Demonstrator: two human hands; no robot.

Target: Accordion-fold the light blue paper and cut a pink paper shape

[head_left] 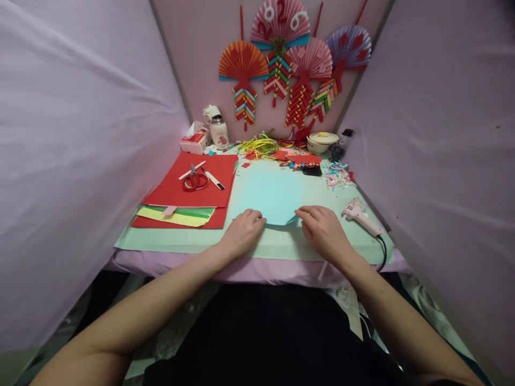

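A light blue sheet of paper (269, 193) lies in the middle of the green mat (281, 244). My left hand (242, 231) rests on its near left edge with the fingers curled down onto the paper. My right hand (324, 230) presses the near right corner, fingers bent and together on the sheet. The near edge of the paper looks folded or angled between the two hands.
Red sheets (189, 187) with red scissors (195, 179), a pen and a knife lie at the left, over yellow and green paper (177, 214). A glue gun (360, 214) lies at the right. Paper scraps, a bowl (322, 142), a bottle (219, 131) and paper fans (281, 53) fill the back.
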